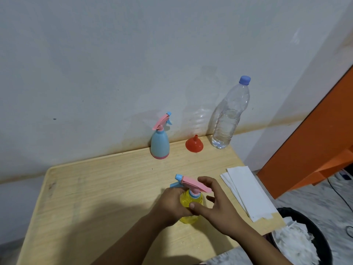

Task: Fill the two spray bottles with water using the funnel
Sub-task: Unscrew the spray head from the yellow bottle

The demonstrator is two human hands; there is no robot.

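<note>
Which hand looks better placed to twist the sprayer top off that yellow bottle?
Probably the right hand: its fingers reach around the pink sprayer head, while the left hand already grips the yellow bottle steady.

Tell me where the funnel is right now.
In the head view, the red funnel sits upside down at the table's far edge by the wall, between the blue spray bottle and the water bottle.

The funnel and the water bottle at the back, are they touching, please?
Apart: the head view shows bare table between the funnel and the water bottle.
</note>
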